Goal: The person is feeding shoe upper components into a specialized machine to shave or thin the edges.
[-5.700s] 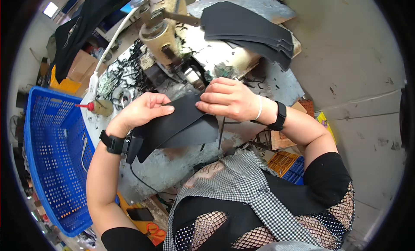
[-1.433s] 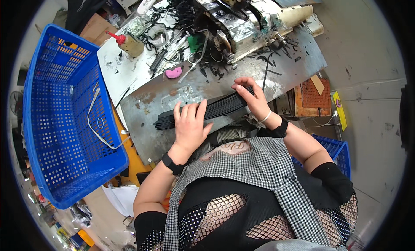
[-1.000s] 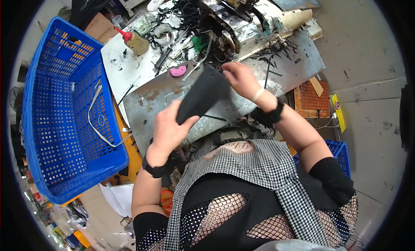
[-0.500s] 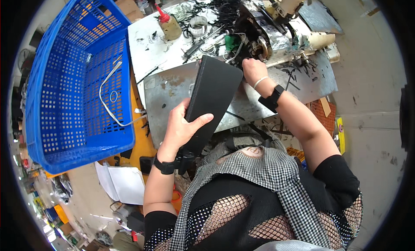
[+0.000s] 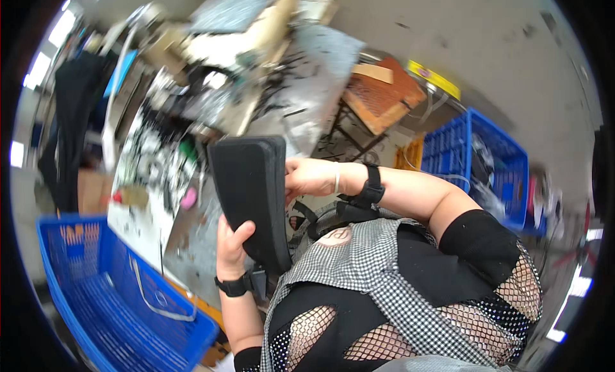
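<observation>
My left hand (image 5: 232, 247) grips a stack of long, flat black panels (image 5: 246, 192), thumb across the front face and the other fingers behind. The stack stands tilted up in front of my chest, and its right edge shows more than one layer. At that right edge is my right hand (image 5: 311, 178), fingers curled in against the panels; its fingertips are partly hidden. Beyond the stack lies a metal-topped worktable (image 5: 307, 71), strewn with black strips, carrying a blurred machine (image 5: 214, 80).
A large blue crate (image 5: 83, 269) stands at the lower left, with a white cord (image 5: 150, 301) in it. To the right are a wooden stool (image 5: 384, 99) and another blue crate (image 5: 474, 160) holding plastic bags. A red-topped bottle (image 5: 132, 196) stands on the white tabletop.
My view has swung to the right, bringing the stool and second crate into sight. The panels have come away from the table toward me, and my right hand has moved from the machine to their edge.
</observation>
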Demonstrator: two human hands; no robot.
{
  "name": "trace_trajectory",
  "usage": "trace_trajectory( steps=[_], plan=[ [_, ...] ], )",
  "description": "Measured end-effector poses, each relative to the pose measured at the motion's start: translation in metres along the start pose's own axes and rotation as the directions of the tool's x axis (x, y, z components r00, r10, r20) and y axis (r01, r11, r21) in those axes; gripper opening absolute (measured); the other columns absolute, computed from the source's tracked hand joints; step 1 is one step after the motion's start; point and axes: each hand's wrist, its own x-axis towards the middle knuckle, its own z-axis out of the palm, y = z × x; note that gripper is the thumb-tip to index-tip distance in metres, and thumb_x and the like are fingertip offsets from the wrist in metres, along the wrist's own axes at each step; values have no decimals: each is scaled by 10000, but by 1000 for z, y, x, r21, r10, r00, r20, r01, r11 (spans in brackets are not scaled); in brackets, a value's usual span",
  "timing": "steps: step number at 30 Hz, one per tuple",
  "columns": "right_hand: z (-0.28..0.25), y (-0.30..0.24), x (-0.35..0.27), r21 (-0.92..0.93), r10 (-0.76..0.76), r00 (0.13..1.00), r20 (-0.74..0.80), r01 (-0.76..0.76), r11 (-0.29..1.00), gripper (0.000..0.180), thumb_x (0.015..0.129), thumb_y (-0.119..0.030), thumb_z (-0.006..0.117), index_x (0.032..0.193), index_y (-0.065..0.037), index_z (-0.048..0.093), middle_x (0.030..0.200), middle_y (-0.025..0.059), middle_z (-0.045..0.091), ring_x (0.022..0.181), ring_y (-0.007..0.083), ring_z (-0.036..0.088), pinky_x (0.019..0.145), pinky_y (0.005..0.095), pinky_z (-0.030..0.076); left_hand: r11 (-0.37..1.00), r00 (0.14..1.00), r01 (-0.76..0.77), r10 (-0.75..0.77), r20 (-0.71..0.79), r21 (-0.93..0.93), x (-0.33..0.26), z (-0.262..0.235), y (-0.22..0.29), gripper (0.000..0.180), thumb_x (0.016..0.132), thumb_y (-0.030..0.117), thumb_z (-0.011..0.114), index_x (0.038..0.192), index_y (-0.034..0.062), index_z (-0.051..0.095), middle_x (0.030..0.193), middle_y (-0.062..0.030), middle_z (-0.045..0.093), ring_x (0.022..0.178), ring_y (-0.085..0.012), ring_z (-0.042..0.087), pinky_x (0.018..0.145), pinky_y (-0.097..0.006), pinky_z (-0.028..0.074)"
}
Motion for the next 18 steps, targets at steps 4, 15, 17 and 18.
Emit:
trace_trajectory(
  steps=[4,15,17,18],
  plan=[
    [-63,7,-48,495,-156,988,14,129,859,222,933,-184,534,769,-57,613,601,-37,510,503,100,487,600,281,464,992,965,126,-122,233,-2,41,51,-14,642,749,242,745,1247,-64,480,1141,-122,610,1020,-189,597,891,-318,471],
    [-149,24,-298,-239,-549,805,-224,501,832,570,849,-179,655,1357,-15,456,581,2,516,474,67,464,438,232,378,461,671,-261,-544,503,848,167,239,-89,870,797,25,691,1495,51,172,1333,-151,508,1166,-192,513,999,-309,397],
    [-154,38,-321,-429,-527,848,-64,453,781,624,825,-209,694,1349,20,444,651,55,605,550,109,546,508,265,443,468,618,-176,-633,467,866,179,280,-105,904,800,43,699,1502,57,129,1324,-151,512,1160,-205,521,995,-315,405],
    [-154,42,-334,-473,-518,855,-35,442,762,664,814,-226,710,1355,34,423,691,82,638,597,130,584,548,279,469,540,645,-143,-585,492,829,185,295,-119,772,819,61,699,1455,24,264,1236,-129,567,1079,-191,564,940,-305,448]
  ],
)
